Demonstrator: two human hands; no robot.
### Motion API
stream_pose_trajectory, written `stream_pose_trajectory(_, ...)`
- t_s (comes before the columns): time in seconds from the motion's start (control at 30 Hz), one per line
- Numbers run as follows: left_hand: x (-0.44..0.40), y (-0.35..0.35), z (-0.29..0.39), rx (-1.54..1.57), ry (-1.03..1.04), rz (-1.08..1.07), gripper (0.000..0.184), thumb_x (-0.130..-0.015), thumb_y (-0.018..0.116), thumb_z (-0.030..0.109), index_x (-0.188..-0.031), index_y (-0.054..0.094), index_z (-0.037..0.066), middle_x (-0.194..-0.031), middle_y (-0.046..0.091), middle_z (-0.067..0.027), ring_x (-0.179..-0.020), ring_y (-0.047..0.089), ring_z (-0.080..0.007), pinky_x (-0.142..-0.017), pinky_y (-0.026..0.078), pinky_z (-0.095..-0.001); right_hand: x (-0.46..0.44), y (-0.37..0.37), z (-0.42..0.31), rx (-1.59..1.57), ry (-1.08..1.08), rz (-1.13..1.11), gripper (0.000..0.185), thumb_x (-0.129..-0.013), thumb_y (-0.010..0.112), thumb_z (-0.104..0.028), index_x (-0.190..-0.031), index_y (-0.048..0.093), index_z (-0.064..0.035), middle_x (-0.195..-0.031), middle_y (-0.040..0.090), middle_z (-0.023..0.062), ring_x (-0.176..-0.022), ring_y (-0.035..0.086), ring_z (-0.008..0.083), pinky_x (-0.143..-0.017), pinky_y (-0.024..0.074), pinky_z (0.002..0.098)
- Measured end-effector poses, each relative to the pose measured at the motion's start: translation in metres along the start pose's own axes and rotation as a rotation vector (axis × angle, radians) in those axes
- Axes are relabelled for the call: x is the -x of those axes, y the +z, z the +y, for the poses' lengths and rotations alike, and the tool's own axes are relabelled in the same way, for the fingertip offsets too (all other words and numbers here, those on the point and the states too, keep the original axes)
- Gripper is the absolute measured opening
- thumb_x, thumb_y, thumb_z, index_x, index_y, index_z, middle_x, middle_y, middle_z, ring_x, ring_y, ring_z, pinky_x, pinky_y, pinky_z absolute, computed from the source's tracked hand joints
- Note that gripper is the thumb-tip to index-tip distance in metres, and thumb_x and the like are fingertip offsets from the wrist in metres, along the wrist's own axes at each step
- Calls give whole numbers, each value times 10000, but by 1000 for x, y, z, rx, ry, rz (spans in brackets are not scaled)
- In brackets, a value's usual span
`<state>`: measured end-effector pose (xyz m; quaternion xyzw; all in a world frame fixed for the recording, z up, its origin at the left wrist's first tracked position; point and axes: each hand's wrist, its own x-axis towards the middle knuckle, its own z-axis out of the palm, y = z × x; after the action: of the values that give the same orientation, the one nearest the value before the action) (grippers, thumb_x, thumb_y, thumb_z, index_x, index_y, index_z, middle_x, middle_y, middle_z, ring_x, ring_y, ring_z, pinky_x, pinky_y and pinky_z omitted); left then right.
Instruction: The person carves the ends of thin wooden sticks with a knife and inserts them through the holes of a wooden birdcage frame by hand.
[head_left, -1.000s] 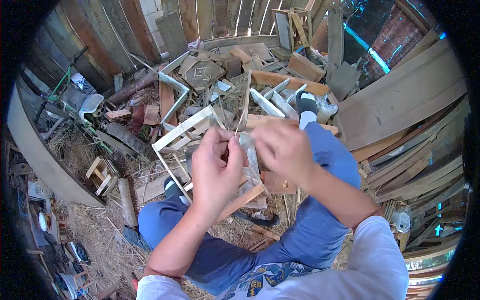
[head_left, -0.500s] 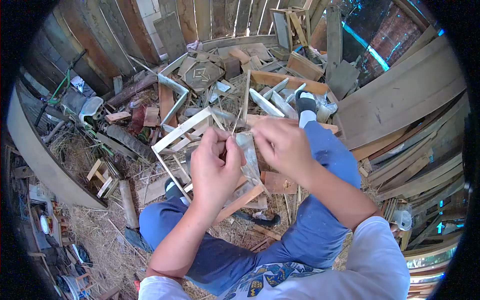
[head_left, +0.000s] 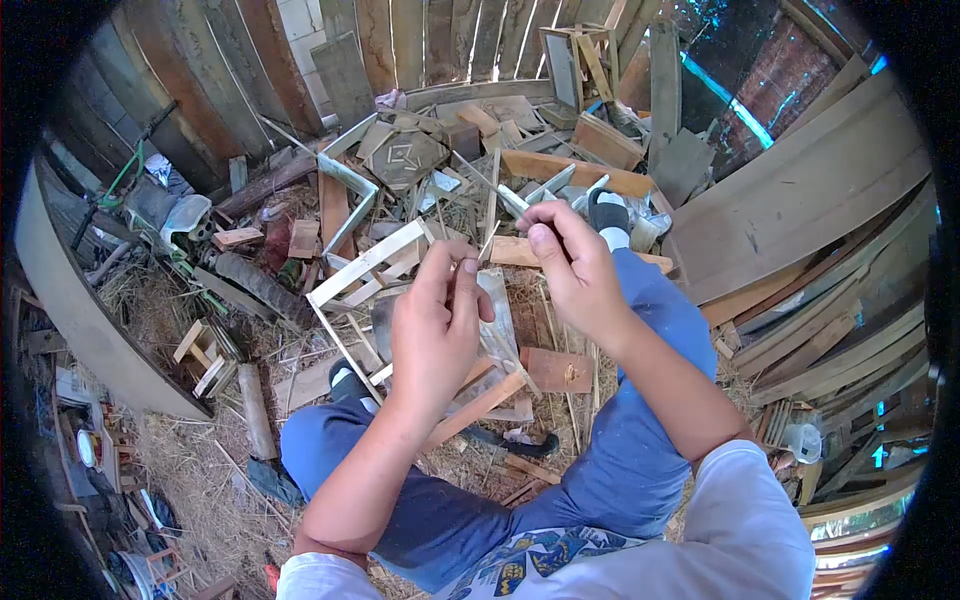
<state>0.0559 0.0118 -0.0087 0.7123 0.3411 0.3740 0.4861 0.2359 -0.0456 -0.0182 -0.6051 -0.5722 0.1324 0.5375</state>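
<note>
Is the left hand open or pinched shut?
Pinched shut: the left hand has thumb and forefinger together on a thin sliver, its pale end sticking up past them.

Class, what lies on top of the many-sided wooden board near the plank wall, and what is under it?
Several small pale sticks lie on the board. Whatever is directly beneath it is covered and cannot be seen.

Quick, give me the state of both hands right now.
Left hand: closed, pinching a thin wood sliver.
Right hand: raised beside it, fingers partly curled; whether it holds anything cannot be told.
</note>
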Motion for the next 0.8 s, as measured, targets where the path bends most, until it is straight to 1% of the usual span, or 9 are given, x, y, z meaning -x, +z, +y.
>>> stream_pose_trajectory(0.07,0,0,1,20,-4,-2,86,-1065,560,118,-1069,599,42,-624,643,-81,-561,663,-165,-539,488,-322,-1,-1,-3,-124,81,-13,188,-1081,548,-189,-1127,617,-20,-951,666,55,-891,628,140,-798,497,304)
stream_pose_trajectory(0.13,2,0,2,61,-37,-42,76,-1098,510,88,-1084,559,31,-709,570,-12,-640,546,-58,-590,410,-238,-3,-1,-5,-250,162,-28,177,-1075,566,-185,-1125,620,-25,-951,651,24,-903,605,104,-802,488,290)
stream_pose_trajectory(0.23,2,0,5,33,-25,-46,63,-1094,517,76,-1070,550,27,-727,566,-10,-648,556,-63,-595,427,-243,-2,-4,-2,-370,230,-76,150,-1049,624,-175,-1109,636,-38,-950,626,-27,-892,565,59,-785,474,265)
stream_pose_trajectory(0.3,3,1,4,33,-29,-61,58,-1090,521,70,-1064,545,25,-727,573,-14,-653,561,-66,-598,434,-245,-5,-3,3,-431,323,-110,150,-1020,679,-173,-1097,649,-48,-917,613,-54,-796,531,33,-713,446,240)
stream_pose_trajectory(0.4,2,1,6,1,-45,-82,54,-1083,529,63,-1053,537,18,-734,591,-26,-664,573,-71,-604,446,-252,-9,-6,1,-637,411,-168,149,-1016,687,-181,-1087,660,-54,-866,602,-77,-716,489,1,-628,389,211)
stream_pose_trajectory(0.5,1,2,6,-12,-51,-88,60,-1080,534,67,-1052,533,14,-751,610,-41,-676,584,-76,-608,456,-259,-9,-3,8,-615,400,-159,146,-1016,689,-189,-1083,667,-61,-829,592,-87,-675,457,-18,-580,337,199)
stream_pose_trajectory(0.63,1,5,4,38,-41,-111,76,-1081,535,82,-1059,538,9,-782,618,-44,-708,600,-80,-625,462,-258,-8,-5,3,-551,369,-156,136,-1025,676,-188,-1076,668,-62,-817,581,-90,-673,451,-20,-576,330,198)
stream_pose_trajectory(0.73,0,7,1,97,-45,-136,81,-1078,540,82,-1053,548,5,-794,609,-33,-728,601,-82,-643,460,-249,-7,-7,2,-526,406,-230,132,-1030,666,-184,-1073,667,-59,-861,612,-76,-736,503,-4,-640,398,212)
stream_pose_trajectory(0.8,-1,8,-2,111,-52,-154,83,-1075,547,82,-1050,555,4,-799,601,-23,-731,593,-78,-646,457,-245,-5,-4,1,-527,347,-224,131,-1035,651,-178,-1075,665,-54,-925,645,-46,-841,560,30,-751,457,232)
